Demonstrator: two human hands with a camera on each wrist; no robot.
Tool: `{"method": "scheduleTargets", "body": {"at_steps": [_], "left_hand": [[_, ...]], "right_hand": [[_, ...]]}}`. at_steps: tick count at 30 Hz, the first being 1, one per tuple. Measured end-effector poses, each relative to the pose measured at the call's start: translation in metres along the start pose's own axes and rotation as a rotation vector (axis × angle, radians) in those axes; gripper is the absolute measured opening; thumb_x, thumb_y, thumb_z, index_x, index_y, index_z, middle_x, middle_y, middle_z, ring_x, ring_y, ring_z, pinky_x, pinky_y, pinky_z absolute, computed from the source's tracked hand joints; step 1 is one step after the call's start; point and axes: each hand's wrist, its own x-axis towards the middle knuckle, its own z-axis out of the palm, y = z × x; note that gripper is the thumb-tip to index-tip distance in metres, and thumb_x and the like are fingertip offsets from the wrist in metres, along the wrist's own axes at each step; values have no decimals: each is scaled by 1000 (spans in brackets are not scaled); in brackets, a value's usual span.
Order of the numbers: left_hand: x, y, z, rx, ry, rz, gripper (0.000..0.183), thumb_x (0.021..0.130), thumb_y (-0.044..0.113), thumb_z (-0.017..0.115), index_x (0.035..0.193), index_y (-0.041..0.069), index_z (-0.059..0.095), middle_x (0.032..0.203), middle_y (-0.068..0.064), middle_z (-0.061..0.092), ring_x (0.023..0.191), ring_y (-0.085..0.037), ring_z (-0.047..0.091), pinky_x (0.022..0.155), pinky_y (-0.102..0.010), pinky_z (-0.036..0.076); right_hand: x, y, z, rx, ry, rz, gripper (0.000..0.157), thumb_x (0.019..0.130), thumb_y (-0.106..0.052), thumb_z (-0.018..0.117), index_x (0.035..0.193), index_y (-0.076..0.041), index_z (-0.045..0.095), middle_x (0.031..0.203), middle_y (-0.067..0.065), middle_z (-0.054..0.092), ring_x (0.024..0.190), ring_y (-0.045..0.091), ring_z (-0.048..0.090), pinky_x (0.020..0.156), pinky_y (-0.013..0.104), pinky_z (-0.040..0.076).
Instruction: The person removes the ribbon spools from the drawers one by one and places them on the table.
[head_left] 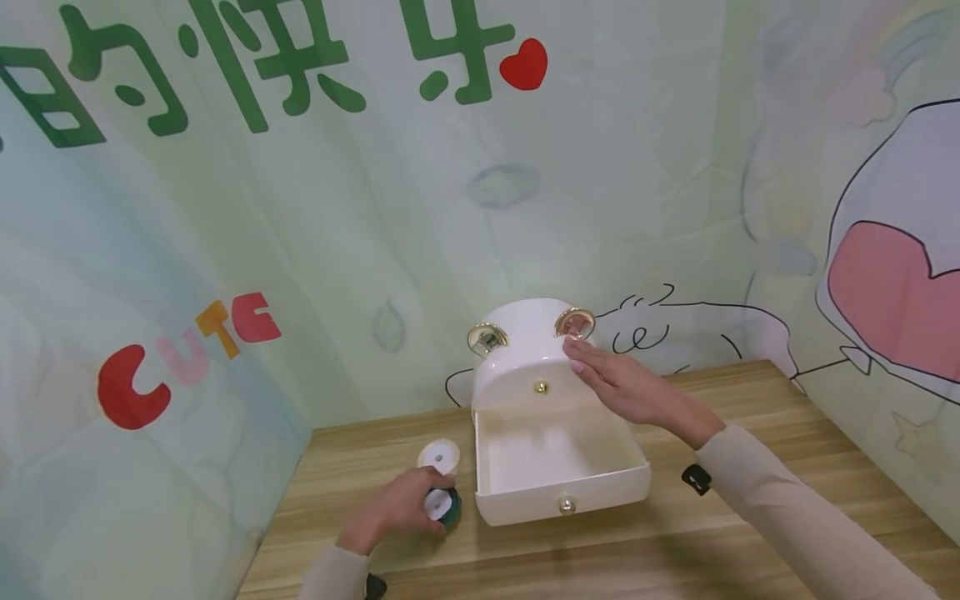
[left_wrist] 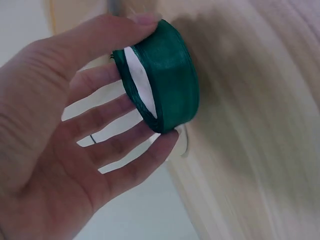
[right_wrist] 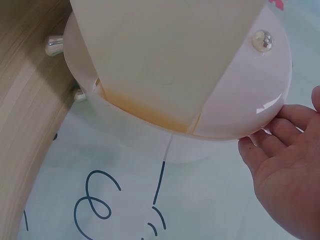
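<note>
My left hand grips a spool of dark green ribbon between thumb and fingers, beside the drawer's left side. Just behind it lies a spool of pale ribbon with a white face. A glossy white storage box with a rounded top and gold knobs stands against the back wall. Its lower drawer is pulled out, and the inside is bare. My right hand rests its extended fingers on the box's upper right side, near a gold-rimmed round ear; in the right wrist view, the fingertips touch the box's rounded edge.
The wooden table runs back to a printed cloth backdrop, which also rises along both sides. A black wrist strap piece hangs at the right sleeve.
</note>
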Motion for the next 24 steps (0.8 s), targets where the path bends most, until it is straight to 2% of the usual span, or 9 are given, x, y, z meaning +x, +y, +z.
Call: {"method": "scheduleTargets", "body": {"at_steps": [4, 13, 19, 24], "left_hand": [[-1, 3, 7, -1, -25, -17, 60, 65, 23, 88, 118, 3, 69, 118, -11, 69, 100, -19, 64, 82, -28, 51], [-3, 1, 15, -28, -60, -107, 61, 68, 25, 87, 123, 9, 67, 124, -11, 65, 106, -22, 62, 85, -34, 52], [-2, 1, 15, -28, -61, -122, 61, 69, 25, 87, 124, 10, 66, 124, -10, 64, 104, -20, 61, 84, -35, 52], [-1, 2, 16, -19, -64, -107, 61, 69, 24, 86, 124, 10, 65, 124, -8, 65, 105, -19, 61, 88, -35, 53]], "right_hand": [[0, 0, 0, -9, 4, -2, 57, 106, -47, 28, 154, -18, 30, 162, 1, 26, 151, 24, 26, 121, 49, 27], [-1, -2, 1, -2, -5, 5, 57, 106, -47, 27, 154, -18, 29, 162, 1, 25, 151, 25, 26, 121, 50, 26], [0, -1, 1, -12, 12, -4, 58, 105, -48, 26, 154, -18, 29, 162, 2, 26, 151, 25, 26, 120, 51, 27], [0, -1, 0, -9, 10, -3, 58, 105, -48, 26, 155, -18, 29, 162, 3, 26, 151, 25, 26, 121, 50, 26]]}}
